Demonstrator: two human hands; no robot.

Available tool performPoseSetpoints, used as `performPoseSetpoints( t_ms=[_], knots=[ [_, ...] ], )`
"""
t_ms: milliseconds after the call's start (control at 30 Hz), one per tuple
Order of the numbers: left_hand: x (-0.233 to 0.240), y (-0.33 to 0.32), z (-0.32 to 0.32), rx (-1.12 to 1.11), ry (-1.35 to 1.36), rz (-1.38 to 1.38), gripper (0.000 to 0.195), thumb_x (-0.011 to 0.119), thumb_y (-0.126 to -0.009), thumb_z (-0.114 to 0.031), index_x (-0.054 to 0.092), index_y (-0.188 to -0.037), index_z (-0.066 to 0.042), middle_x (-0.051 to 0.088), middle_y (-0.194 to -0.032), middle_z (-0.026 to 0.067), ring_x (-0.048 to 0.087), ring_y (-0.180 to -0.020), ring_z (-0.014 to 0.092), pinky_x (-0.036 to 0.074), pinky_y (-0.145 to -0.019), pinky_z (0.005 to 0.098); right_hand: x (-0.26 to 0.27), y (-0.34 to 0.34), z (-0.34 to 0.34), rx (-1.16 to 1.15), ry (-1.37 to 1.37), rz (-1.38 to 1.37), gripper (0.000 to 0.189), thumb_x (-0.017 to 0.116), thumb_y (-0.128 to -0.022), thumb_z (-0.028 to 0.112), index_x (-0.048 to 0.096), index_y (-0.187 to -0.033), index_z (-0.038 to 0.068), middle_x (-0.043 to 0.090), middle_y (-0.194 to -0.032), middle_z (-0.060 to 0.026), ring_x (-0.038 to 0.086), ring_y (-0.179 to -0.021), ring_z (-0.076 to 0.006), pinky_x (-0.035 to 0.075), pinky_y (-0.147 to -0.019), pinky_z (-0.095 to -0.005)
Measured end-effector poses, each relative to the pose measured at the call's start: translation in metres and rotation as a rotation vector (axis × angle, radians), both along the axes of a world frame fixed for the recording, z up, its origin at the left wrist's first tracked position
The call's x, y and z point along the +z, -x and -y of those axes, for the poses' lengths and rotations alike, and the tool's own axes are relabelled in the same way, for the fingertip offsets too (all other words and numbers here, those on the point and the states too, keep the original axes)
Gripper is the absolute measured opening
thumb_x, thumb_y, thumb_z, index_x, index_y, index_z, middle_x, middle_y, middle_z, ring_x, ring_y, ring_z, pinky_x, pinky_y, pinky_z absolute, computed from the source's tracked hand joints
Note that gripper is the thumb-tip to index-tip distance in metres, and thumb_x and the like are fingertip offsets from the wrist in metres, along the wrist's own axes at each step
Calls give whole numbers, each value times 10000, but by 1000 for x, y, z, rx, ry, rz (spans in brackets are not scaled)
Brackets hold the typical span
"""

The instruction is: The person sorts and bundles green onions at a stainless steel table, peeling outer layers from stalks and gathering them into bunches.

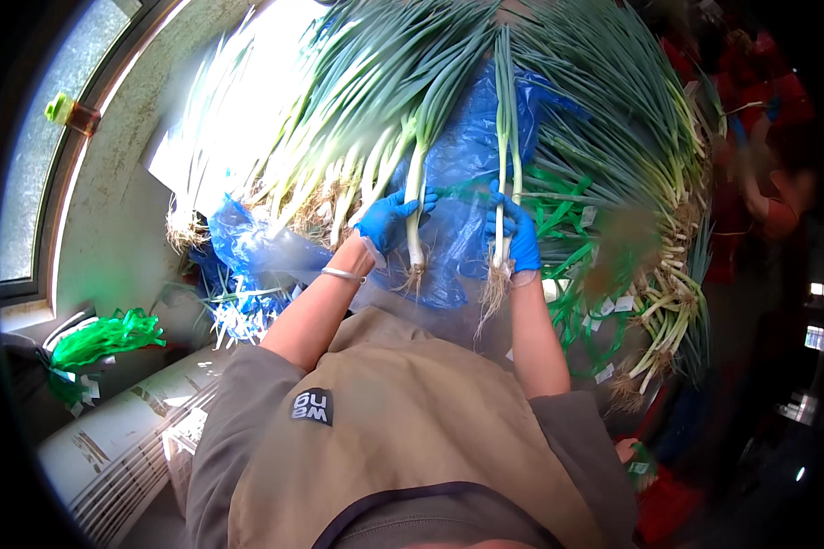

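My left hand [393,218], in a blue glove, grips a thick green onion [415,185] by its white stem, roots hanging toward me. Two thinner green onions [507,130] are in my gloved right hand [516,230], their long roots trailing below the fingers. Blue plastic sheeting [463,151] lies beneath both hands. Just left of my left hand, a large heap of green onions [378,89] fans away with its roots toward me. Another pile of green onions [604,103] spreads to the right, its root ends facing right.
Green tying straps with white tags [577,254] lie right of my right hand. More green straps [106,336] hang at lower left, above a white slatted appliance [130,425]. A window [55,137] bounds the left. At far right another person [776,199] wears blue gloves.
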State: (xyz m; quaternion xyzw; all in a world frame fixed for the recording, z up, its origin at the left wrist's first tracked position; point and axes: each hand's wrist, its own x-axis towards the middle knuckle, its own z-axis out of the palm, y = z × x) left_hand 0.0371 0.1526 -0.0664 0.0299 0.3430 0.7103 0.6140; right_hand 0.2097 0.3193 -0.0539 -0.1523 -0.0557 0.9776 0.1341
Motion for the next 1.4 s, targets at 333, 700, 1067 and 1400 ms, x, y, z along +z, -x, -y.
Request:
performPoseSetpoints(
  t_ms=[333, 700, 1067, 1400],
  knots=[
    [1, -19, 11, 55, -103, 145, 412, 526, -830, -18, 415, -1223, 33, 545, -1132, 141, 568, -975, 224, 456, -900, 312, 4, -27, 32, -1, -150, 172, 268, 490, -874, 100, 481, -1127, 13, 551, -754, -9, 306, -425, -16, 289, -399, -170],
    [-5, -34, 5, -7, -228, 171, 348, 528, -822, -32, 468, -1149, 68, 572, -1041, 140, 572, -939, 239, 464, -865, 325, 4, -8, 45, 73, -776, 659, 282, 681, -706, 44, 622, -980, 9, 583, -705, 0, 448, -502, -52, 383, -459, -188],
    [12, -47, -6, -103, -80, -415, 433, 667, -738, 2, 509, -1140, -28, 577, -989, 70, 571, -880, 167, 474, -757, 301, -25, 27, 57, 127, -1098, 566, 434, 544, -868, 379, 586, -1040, -18, 607, -888, -52, 536, -789, -108, 448, -699, -251],
    [13, -64, -15, -105, 67, -781, 354, 741, -637, -25, 587, -953, 9, 610, -893, 106, 593, -790, 203, 490, -722, 319, -1, 46, 26, 203, -1005, 520, 346, 641, -811, 255, 568, -1053, 18, 615, -848, -69, 583, -707, -154, 485, -658, -279]
  ],
)
